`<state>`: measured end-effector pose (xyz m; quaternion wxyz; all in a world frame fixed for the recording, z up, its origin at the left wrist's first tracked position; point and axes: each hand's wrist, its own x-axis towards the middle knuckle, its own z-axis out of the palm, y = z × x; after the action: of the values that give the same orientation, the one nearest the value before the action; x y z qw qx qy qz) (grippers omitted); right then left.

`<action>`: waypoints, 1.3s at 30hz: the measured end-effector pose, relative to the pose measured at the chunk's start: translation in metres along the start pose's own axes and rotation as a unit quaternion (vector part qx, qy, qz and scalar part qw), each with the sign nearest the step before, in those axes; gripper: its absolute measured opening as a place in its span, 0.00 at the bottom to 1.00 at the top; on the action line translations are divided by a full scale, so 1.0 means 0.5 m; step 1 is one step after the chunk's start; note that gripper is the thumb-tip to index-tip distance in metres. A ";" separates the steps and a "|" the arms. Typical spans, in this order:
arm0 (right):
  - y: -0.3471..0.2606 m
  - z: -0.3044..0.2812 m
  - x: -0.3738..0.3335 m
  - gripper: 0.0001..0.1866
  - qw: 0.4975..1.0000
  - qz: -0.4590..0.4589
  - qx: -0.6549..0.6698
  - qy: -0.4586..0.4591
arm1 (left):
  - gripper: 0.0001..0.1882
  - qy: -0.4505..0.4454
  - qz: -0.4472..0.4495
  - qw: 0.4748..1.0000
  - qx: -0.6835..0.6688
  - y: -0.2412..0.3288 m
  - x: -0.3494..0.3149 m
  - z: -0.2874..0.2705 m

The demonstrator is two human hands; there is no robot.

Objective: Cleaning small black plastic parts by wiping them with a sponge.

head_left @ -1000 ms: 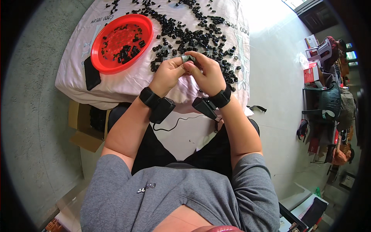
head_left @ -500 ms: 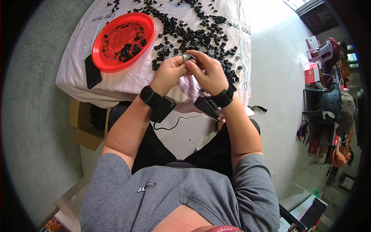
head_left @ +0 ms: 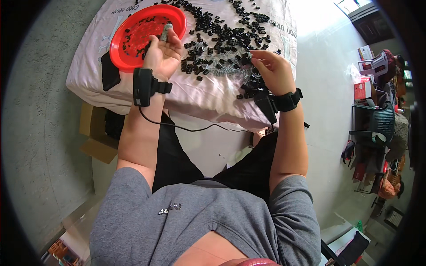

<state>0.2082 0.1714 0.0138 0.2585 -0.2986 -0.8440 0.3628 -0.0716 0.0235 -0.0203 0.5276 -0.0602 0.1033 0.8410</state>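
Reaching over the right rim of the red basin (head_left: pixel 126 68), the left hand (head_left: pixel 163 57) is turned palm up, its grip apart: the thumb stands away from the curled fingers, and a grey wrap (head_left: pixel 167 32) covers one fingertip. Right of the basin, the right hand (head_left: pixel 278 73) bends over the black pieces (head_left: pixel 224 39), thumb and forefinger close together beside one of them; whether that grip is clamped on it I cannot tell. The pieces lie scattered over the pink cloth (head_left: pixel 195 95) to the basin's right, and more sit inside the basin. Just beside the basin's near left side lies a flat black object (head_left: pixel 110 73); below the basin, off the cloth, stands an open carton (head_left: pixel 92 122).
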 end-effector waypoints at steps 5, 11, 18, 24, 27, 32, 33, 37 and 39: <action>-0.031 0.021 -0.010 0.08 0.994 -0.047 -0.094 -0.028 | 0.31 0.010 -0.005 1.000 0.006 0.002 -0.007 0.006; -0.019 0.058 -0.005 0.08 0.981 -0.111 -0.153 -0.030 | 0.25 -0.019 -0.045 0.997 0.062 -0.025 -0.016 0.003; -0.019 0.089 -0.001 0.10 0.969 -0.139 -0.204 0.013 | 0.22 -0.002 -0.052 0.993 0.105 -0.034 -0.016 0.007; -0.014 0.096 0.012 0.09 0.969 -0.145 -0.197 0.015 | 0.21 0.016 -0.023 0.991 0.129 -0.030 -0.023 0.012; -0.012 0.101 0.020 0.09 0.970 -0.151 -0.190 0.011 | 0.20 0.012 -0.017 0.989 0.147 -0.028 -0.026 0.010; -0.009 0.120 0.030 0.10 0.971 -0.155 -0.180 -0.003 | 0.19 0.047 0.024 0.978 0.201 -0.025 -0.034 0.014; -0.010 0.126 0.033 0.11 0.971 -0.155 -0.180 0.000 | 0.19 0.047 0.025 0.978 0.201 -0.025 -0.036 0.016; -0.015 0.151 0.041 0.17 0.964 -0.173 -0.200 -0.005 | 0.21 0.060 0.055 0.949 0.304 -0.031 -0.050 0.034; -0.024 0.164 0.042 0.18 0.959 -0.179 -0.219 -0.012 | 0.22 0.053 0.071 0.932 0.350 -0.037 -0.060 0.040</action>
<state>0.1362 0.1419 -0.0220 0.2377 -0.1878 -0.9454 0.1203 -0.0418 0.0098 0.0032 0.4484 0.0918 0.4230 0.7821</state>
